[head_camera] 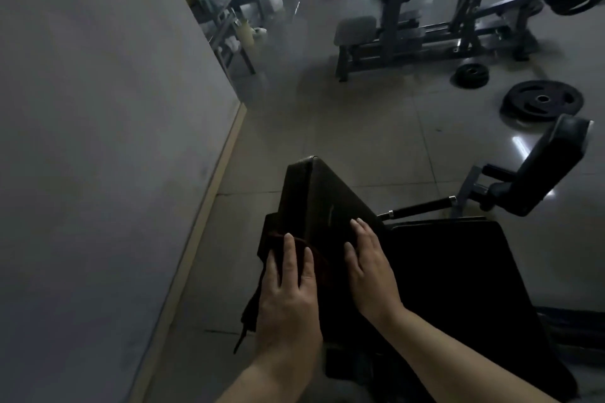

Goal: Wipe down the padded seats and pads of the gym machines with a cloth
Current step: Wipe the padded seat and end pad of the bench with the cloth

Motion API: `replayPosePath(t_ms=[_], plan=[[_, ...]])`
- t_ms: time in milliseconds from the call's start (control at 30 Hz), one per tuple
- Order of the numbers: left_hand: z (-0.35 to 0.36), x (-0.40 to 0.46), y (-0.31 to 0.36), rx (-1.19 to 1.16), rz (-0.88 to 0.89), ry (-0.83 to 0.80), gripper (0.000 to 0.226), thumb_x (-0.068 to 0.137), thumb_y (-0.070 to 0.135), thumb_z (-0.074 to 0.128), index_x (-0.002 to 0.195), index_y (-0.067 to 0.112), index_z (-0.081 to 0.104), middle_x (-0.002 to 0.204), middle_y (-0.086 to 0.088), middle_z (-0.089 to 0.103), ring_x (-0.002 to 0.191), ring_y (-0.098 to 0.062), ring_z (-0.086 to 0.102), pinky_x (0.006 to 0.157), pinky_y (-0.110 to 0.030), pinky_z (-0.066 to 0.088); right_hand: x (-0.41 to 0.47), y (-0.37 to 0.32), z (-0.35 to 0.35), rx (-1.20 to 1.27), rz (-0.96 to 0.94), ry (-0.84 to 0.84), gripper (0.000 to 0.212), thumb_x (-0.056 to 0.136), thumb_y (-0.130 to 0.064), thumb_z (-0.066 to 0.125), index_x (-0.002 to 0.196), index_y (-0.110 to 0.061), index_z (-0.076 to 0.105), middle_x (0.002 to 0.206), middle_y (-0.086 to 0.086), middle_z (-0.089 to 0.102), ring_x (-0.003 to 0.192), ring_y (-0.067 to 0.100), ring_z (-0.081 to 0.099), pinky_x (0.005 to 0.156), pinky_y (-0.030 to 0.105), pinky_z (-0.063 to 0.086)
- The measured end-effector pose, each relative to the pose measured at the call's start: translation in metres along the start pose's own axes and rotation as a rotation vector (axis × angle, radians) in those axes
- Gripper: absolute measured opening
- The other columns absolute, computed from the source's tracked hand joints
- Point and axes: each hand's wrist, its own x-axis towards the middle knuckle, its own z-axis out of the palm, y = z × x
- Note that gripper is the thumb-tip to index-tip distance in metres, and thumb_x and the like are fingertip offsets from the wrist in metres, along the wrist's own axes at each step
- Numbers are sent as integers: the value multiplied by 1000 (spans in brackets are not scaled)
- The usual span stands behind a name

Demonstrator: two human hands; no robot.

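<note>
Beside the grey wall (98, 141) that fills the left of the view, you stand over a dark gym machine on a pale tiled floor (360, 127). The largest part of that machine near you is its black seat pad (458, 288), lying flat to the right of the back pad. The back pad (330, 203) rises tilted, its top corner pointing away from you, its lower end meeting the seat pad. To the right of the back pad, beyond the seat, a smaller black side pad (553, 167) stands on a grey bracket, apart from both. Farther off from the back pad, across the floor, stands another machine with a grey bench seat (355, 30), and two weight plates (541, 101) lie flat on the tiles near it.

Your left hand (291, 291) is spread flat, fingers extended, pressing a dark reddish cloth (262, 271) against the left edge of the back pad; part of the cloth hangs down below the hand. Your right hand (370, 265) lies flat and wide on the face of the back pad, just right of the left hand, holding nothing.
</note>
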Motion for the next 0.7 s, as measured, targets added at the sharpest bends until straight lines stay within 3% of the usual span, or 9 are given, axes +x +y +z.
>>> replayPosePath(t_ms=[33,67,133,167,300,467,633,700], plan=[[-2,2,2,-5,7,0,115,33,2,93,133,10,38,146,-22,37,122,-46,48,80,-46,54,1,0,-1,4,-1,0,49,102,-27,37,149,-21,26,157,-7,21,138,2,23,107,17,24],[-7,10,5,11,24,26,108,53,7,89,139,13,24,154,-22,17,133,-46,32,93,-46,47,3,-2,-2,8,-5,1,49,102,-27,38,149,-21,26,157,-6,21,138,2,24,107,17,25],[-6,35,6,69,58,62,82,92,12,57,143,17,-7,153,-15,-23,143,-41,-3,113,-43,25,9,-5,-4,16,-19,13,49,102,-26,38,149,-20,27,157,-6,22,133,-4,23,105,14,23],[-11,50,7,81,59,70,73,98,14,45,145,17,-11,154,-12,-26,144,-39,-8,115,-43,18,12,-7,-5,16,-27,25,48,102,-25,39,148,-20,28,156,-6,23,130,-6,22,105,12,22],[-27,122,16,28,26,46,62,102,27,37,152,17,1,159,-11,-12,145,-39,-1,117,-43,12,19,-8,-11,-1,-24,54,48,101,-25,39,148,-19,29,156,-6,23,127,-9,20,96,-2,13],[-42,179,19,-59,-3,-32,74,95,44,48,152,22,6,160,-8,0,145,-37,6,114,-45,21,7,-5,-11,-12,-15,31,48,102,-27,38,148,-21,28,156,-9,20,126,-9,19,87,-8,14],[-24,98,11,-96,-39,84,71,98,27,45,151,27,-1,159,-4,-12,145,-34,8,112,-41,29,-6,-4,-2,46,-32,-15,47,102,-25,38,148,-21,29,154,-13,22,130,-9,19,93,-7,14],[-12,51,4,-80,1,117,79,88,26,62,148,25,10,159,-8,4,140,-38,26,104,-42,40,-12,-6,12,99,-42,-98,48,103,-26,35,149,-27,21,154,-19,14,137,-7,15,107,5,16]])
